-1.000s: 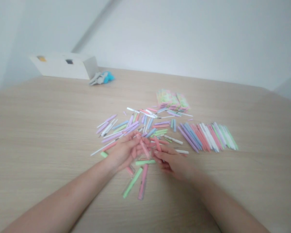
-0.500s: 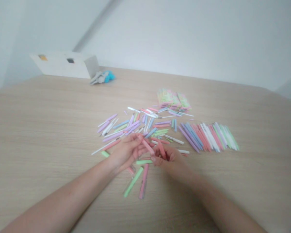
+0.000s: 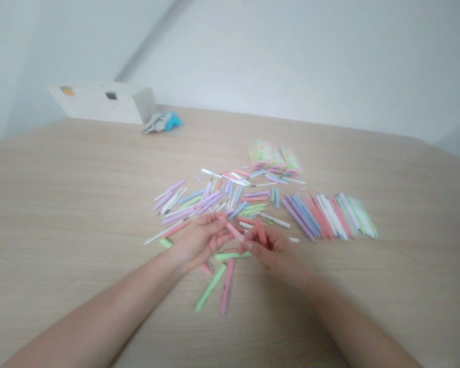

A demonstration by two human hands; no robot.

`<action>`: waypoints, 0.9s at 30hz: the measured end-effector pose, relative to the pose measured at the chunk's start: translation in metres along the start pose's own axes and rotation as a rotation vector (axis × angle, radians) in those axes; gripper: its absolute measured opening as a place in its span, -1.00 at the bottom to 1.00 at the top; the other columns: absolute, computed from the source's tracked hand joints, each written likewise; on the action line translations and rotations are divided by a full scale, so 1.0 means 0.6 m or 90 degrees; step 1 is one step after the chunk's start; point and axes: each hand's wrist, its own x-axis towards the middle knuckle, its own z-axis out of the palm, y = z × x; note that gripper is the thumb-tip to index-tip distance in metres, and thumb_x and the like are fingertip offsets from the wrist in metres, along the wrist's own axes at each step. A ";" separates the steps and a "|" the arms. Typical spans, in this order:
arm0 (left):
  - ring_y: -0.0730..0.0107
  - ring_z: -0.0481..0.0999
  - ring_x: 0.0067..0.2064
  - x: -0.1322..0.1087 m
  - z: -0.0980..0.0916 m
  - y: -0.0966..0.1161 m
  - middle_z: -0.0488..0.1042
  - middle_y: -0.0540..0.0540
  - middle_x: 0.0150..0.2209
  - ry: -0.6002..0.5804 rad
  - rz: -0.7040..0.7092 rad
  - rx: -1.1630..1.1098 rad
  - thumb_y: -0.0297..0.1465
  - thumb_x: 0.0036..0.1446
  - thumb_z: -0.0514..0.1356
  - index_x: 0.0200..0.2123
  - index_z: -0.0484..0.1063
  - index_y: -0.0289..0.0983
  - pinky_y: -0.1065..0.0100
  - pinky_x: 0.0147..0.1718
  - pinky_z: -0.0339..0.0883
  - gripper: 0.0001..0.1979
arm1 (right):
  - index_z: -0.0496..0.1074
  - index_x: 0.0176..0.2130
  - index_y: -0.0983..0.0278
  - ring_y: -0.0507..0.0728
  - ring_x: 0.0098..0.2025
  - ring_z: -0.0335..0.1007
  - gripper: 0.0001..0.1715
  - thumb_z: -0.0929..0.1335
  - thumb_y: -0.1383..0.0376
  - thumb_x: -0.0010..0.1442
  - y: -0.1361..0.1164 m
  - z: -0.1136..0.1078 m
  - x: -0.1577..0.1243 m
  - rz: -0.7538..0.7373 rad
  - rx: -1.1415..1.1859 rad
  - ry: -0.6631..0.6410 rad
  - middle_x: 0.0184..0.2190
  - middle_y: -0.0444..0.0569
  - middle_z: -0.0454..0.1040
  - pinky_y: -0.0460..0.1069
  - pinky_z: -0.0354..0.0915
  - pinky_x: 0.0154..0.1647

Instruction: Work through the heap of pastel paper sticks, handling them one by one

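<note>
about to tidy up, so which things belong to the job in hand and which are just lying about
Likely in the job:
pink pen part in the left hand
coral pen part in the right hand
scattered pen parts
row of pens
stacked pink-and-green packets, perhaps

Likely just lying about:
white box
crumpled grey-and-blue item

The left forearm (image 3: 111, 312) and right forearm (image 3: 341, 312) are extended forward and angled inward. The left hand (image 3: 199, 241) is held partly curled, in a pinch; the right hand (image 3: 275, 251) is curled just beside it.
</note>
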 end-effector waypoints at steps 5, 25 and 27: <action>0.44 0.58 -0.37 -0.002 0.001 0.000 0.53 -0.17 -0.43 0.009 -0.014 0.002 -0.64 0.19 0.05 -0.39 0.43 -0.47 0.49 -0.29 0.50 -0.82 | 0.43 -0.43 0.28 0.02 -0.42 0.21 -0.74 0.33 0.15 0.18 0.003 0.002 -0.002 -0.013 -0.011 0.028 -0.49 -0.13 0.34 -0.08 0.12 -0.40; 0.38 0.59 -0.38 -0.013 0.007 -0.009 0.54 -0.19 -0.42 -0.019 -0.145 0.008 -0.54 0.17 0.14 -0.34 0.50 -0.48 0.49 -0.31 0.50 -0.85 | 0.50 -0.23 0.28 -0.02 -0.53 0.28 -0.74 0.39 0.16 0.11 0.002 -0.003 -0.001 0.022 0.099 0.200 -0.44 -0.07 0.47 -0.16 0.09 -0.65; 0.29 0.60 -0.33 -0.013 0.007 -0.008 0.54 -0.24 -0.41 -0.034 -0.162 -0.005 -0.47 0.22 0.08 -0.31 0.49 -0.50 0.44 -0.30 0.50 -0.78 | 0.49 -0.26 0.29 -0.05 -0.60 0.21 -0.73 0.36 0.14 0.14 0.003 -0.007 0.002 0.026 0.090 0.250 -0.51 -0.10 0.44 -0.16 0.04 -0.69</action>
